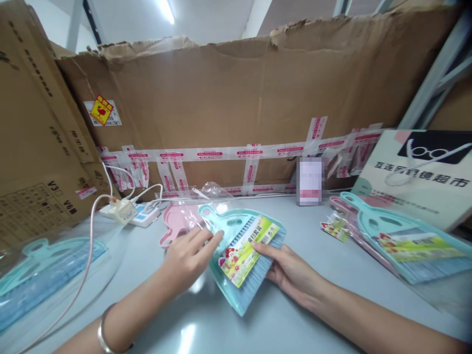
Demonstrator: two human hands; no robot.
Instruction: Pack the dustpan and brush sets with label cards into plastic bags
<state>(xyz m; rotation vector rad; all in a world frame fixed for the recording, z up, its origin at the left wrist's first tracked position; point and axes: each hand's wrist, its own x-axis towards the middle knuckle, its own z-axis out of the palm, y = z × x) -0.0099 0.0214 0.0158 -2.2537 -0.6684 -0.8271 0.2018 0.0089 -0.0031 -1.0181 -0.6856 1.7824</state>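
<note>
A mint-green dustpan and brush set (230,223) with blue bristles is tilted above the table, handle pointing up and left. A yellow-green and white printed card (246,250) wraps the brush. My right hand (285,270) grips the set at its right edge, thumb on the card and the other fingers underneath. My left hand (193,253) is at the set's left edge with bent fingers, fingertips against the pan. What it pinches, if anything, is hidden. Behind it lie a pink dustpan (177,223) and clear plastic film (210,191).
More dustpan sets lie at the right (405,236) and, in clear plastic, at the left (55,260). A white cable (90,250) runs from a power strip (145,215) across the left side. Cardboard (236,98) walls the back; a printed bag (416,172) stands at the right.
</note>
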